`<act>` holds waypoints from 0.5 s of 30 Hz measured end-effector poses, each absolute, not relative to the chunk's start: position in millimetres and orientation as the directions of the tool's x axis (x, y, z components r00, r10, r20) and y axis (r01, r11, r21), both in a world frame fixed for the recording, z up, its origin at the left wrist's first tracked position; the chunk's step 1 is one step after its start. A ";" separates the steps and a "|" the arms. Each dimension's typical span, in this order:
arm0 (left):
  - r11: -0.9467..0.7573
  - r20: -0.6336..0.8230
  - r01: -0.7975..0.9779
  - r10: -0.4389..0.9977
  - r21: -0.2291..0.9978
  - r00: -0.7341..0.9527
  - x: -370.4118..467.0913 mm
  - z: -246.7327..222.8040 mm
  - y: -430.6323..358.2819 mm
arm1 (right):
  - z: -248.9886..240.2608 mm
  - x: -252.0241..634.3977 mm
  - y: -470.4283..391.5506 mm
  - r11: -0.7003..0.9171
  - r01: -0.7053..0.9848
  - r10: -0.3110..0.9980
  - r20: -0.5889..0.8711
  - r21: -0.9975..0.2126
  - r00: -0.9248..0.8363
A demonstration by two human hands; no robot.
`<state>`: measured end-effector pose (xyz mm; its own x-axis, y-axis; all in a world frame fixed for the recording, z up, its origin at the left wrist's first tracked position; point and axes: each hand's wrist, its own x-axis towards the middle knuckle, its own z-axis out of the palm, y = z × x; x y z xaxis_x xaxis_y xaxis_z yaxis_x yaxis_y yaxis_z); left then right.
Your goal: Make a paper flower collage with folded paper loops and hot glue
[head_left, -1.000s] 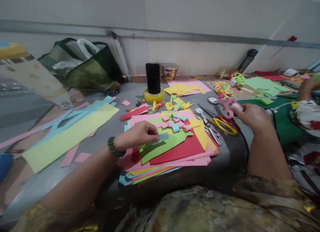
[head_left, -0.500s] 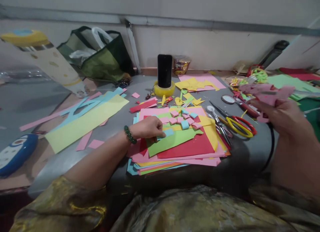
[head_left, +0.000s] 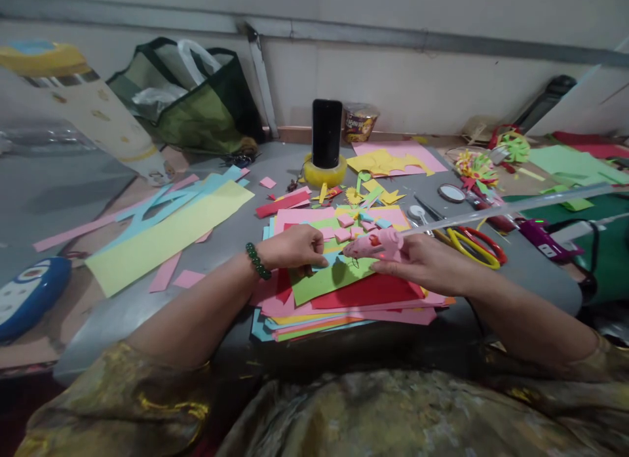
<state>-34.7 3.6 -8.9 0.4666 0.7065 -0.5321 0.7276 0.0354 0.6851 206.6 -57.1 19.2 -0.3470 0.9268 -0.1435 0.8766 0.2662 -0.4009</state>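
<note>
Because the nozzle of the pink hot glue gun point(head_left: 376, 245) points toward the left fingertips and looks very near them, a burn seems the likeliest mishap; a small slip of either hand, or glue spreading past the paper's edge, could cause it. Stray glue might also stick the light-blue paper strip point(head_left: 332, 258) to the green paper sheet point(head_left: 317, 285) beneath, or catch the folded pink paper pieces point(head_left: 345, 219) lying just behind. The long clear glue stick point(head_left: 491, 213) juts far out of the gun's back, so a turn of the wrist could swing it into things on the right, where scissors point(head_left: 489, 265) with yellow and red handles lie.

As for the grip, the left hand point(head_left: 296, 248) has thumb and forefinger pinched together on the near end of the strip, low over the green sheet, which rests on the stack of coloured paper point(head_left: 415, 315). The right hand point(head_left: 432, 263) is wrapped around the gun, holding it above the stack with the nozzle to the left. Whether a finger presses the trigger cannot be told, nor whether the nozzle touches the strip.
</note>
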 end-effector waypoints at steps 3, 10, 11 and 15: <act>0.030 -0.529 0.721 0.701 0.692 0.478 -34.8 -10.6 4.2 | 18.9 204.3 -53.7 0.251 0.892 0.918 -0.200 -0.377 -0.342; 0.021 -0.524 0.726 0.708 0.687 0.474 -34.0 -8.6 3.4 | 25.5 202.2 -53.1 0.259 0.891 0.894 -0.256 -0.373 -0.367; 0.021 -0.523 0.727 0.709 0.686 0.473 -34.0 -8.5 3.4 | 26.2 200.4 -52.2 0.251 0.896 0.902 -0.246 -0.367 -0.354; 0.025 -0.522 0.724 0.710 0.690 0.473 -34.4 -8.8 3.4 | 29.4 193.6 -49.8 0.202 0.922 0.917 -0.267 -0.332 -0.297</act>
